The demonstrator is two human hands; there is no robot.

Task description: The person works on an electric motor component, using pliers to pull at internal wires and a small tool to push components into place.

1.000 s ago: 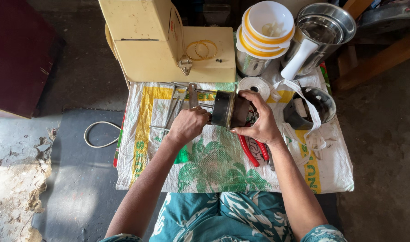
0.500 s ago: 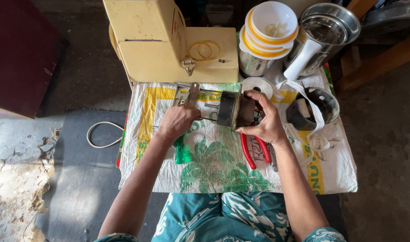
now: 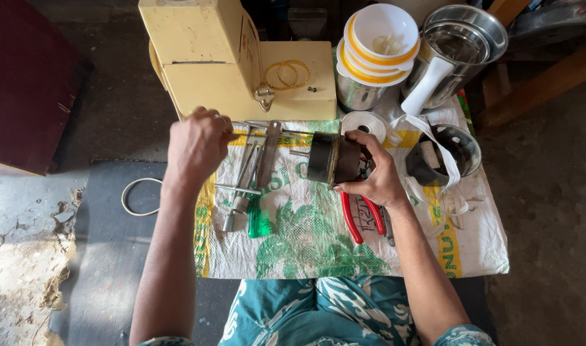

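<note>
- Right hand (image 3: 377, 178) clamped around the dark motor (image 3: 334, 159), fingers over its far end, thumb along the near edge.
- Motor on its side above the woven sack (image 3: 306, 237), short shaft pointing toward the tools at left.
- Left hand (image 3: 198, 146) well apart from the right, curled loosely at the sack's upper left corner, just in front of the cream machine (image 3: 235, 61); fingertips at the ends of the metal tools (image 3: 254, 160); whether closed on one, cannot tell.
- Metal tools lying in a bundle between the two hands, a green-handled screwdriver (image 3: 257, 218) at their near end.
- Red pliers (image 3: 360, 218) flat on the sack, partly under the right wrist.
- White tape roll (image 3: 363, 125) just beyond the motor, its loose strip trailing right over a dark round cup (image 3: 456, 154).
- Stacked white bowls with yellow rims (image 3: 379, 38) on a steel pot, beside a larger steel jar (image 3: 463, 45) with a white handle.
- Two thin yellow rings (image 3: 286, 74) on the machine's base.
- White ring (image 3: 136, 195) on the dark mat left of the sack.
- Teal patterned cloth at the bottom edge, over the knees.
</note>
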